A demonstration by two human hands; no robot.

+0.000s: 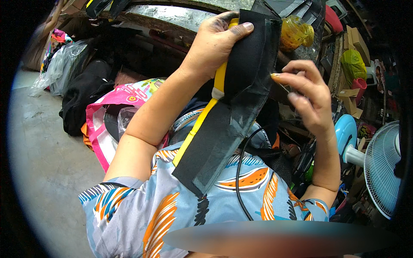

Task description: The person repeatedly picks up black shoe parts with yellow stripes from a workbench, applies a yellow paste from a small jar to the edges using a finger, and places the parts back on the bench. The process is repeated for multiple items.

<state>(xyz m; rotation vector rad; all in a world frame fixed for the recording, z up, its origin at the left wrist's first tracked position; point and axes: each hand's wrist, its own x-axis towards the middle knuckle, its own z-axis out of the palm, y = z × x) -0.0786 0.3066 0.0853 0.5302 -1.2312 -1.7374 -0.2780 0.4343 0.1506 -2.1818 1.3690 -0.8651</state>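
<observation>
A long black strap-like piece of flat material (251,56) with a yellow edge hangs from my left hand (217,38). My left thumb lies on its face near the top and the fingers curl behind. The strip bends near its middle, and its lower part hangs down in front of my shirt. Grey smears mark its right side. Beside that right edge, my right hand (307,92) has its thumb and forefinger drawn together around something thin that I cannot make out. Dark stains show on my left fingers.
A yellowish jar (297,34) stands on the worn bench (163,18) ahead. To the right are a white and blue fan (383,165) and cardboard boxes (358,45). A pink bag (101,114) and dark cloth (86,99) lie at left. A black cable (238,172) crosses my shirt.
</observation>
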